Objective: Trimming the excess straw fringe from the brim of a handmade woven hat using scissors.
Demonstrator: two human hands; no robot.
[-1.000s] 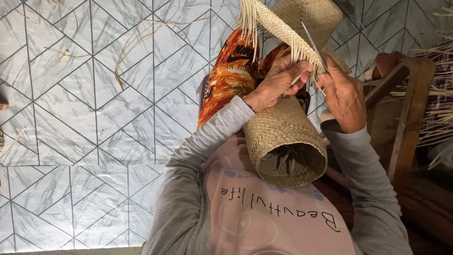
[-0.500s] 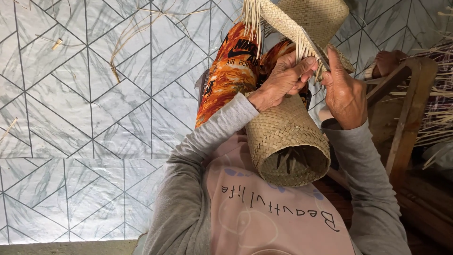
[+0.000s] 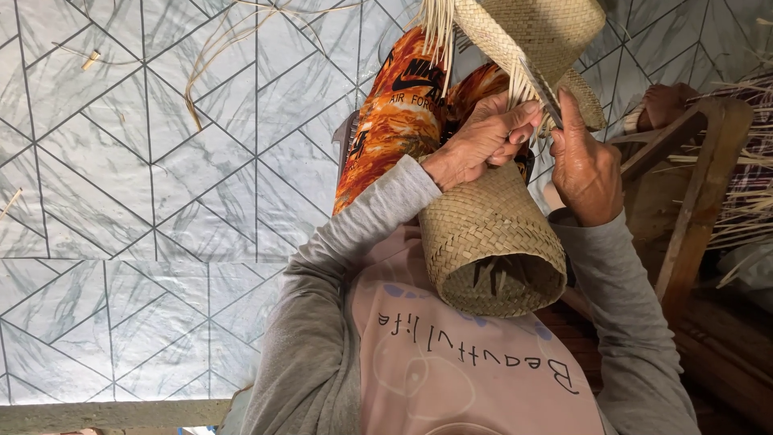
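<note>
Now, change: little is altered; the view is shifted slightly.
Left hand (image 3: 481, 138): kept pinched on loose strips (image 3: 515, 80).
Right hand (image 3: 584, 165): kept closed beside them.
Woven basket (image 3: 491, 242): held just below both hands, on the lap.

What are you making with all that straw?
A person is weaving a straw hat. It lies in the lap, its round opening toward the body. The left hand pinches loose strands at the unfinished brim, and the right hand holds a thin tool against them. More straw lies by a wooden frame on the right.
</note>
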